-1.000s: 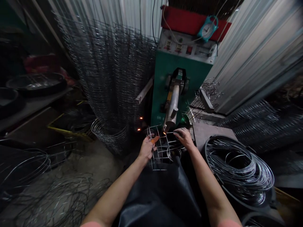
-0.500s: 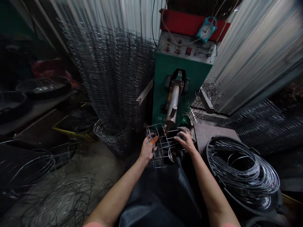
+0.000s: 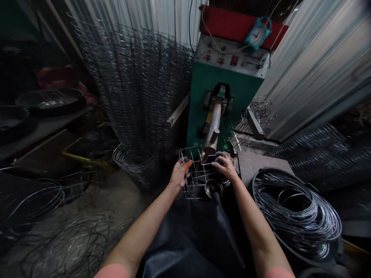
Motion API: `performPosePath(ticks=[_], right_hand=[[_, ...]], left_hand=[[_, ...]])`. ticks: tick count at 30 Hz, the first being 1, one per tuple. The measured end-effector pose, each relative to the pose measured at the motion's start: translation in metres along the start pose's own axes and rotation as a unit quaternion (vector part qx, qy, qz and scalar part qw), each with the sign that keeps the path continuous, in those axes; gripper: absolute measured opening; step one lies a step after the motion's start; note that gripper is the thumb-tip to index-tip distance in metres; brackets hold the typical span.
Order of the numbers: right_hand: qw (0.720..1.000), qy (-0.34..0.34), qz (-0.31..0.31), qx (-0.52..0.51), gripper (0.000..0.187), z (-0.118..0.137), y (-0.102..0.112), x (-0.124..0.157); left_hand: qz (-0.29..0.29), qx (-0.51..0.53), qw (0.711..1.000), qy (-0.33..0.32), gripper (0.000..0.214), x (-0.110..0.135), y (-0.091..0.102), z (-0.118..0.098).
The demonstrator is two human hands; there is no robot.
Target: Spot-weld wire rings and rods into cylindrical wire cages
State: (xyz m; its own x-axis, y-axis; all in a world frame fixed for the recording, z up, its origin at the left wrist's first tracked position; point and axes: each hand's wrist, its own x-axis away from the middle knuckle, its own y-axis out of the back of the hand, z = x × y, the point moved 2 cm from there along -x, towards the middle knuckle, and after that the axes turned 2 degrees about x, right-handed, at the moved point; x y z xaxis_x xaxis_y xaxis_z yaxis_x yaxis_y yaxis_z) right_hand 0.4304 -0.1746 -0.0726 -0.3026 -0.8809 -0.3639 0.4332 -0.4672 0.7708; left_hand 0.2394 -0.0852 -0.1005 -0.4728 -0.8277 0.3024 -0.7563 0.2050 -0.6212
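Observation:
My left hand [image 3: 180,174], with an orange cover on the thumb, is closed on the left side of a small wire rack [image 3: 198,178]. The rack's thin rods cross in a grid under the tip of the welding machine's arm [image 3: 213,133]. At the rack's right, my right hand [image 3: 225,165] pinches the end of a wire rod by the electrode tip. Some of its fingers are curled and partly hidden. A round metal bowl [image 3: 213,189] sits just below the rack, near my dark apron.
Tall stacks of wire baskets [image 3: 127,85] stand left of the green machine [image 3: 197,92]. Wire coils [image 3: 298,208] fill a black tub at right, beside a brown board [image 3: 263,166]. Loose wire [image 3: 72,243] lies on the floor at left. A teal clock [image 3: 257,34] hangs above.
The view has shifted slightly. The wire rack has tilted a little under the electrode, its lower edge sitting higher. Both hands keep their places on it.

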Motion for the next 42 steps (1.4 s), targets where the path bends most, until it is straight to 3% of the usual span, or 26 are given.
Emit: performPosePath(ticks=[17, 31, 42], right_hand=[[0.998, -0.046, 0.033, -0.014, 0.031, -0.006, -0.003, -0.003], [0.996, -0.084, 0.005, -0.017, 0.031, -0.007, -0.005, 0.002], [0.996, -0.067, 0.036, -0.044, 0.028, -0.005, 0.001, 0.011]], left_hand=[[-0.002, -0.020, 0.999, 0.030, 0.053, -0.012, 0.000, -0.003], [0.006, -0.034, 0.998, 0.045, 0.048, -0.014, -0.001, -0.006], [-0.004, -0.055, 0.998, 0.015, 0.052, 0.005, -0.002, -0.003]])
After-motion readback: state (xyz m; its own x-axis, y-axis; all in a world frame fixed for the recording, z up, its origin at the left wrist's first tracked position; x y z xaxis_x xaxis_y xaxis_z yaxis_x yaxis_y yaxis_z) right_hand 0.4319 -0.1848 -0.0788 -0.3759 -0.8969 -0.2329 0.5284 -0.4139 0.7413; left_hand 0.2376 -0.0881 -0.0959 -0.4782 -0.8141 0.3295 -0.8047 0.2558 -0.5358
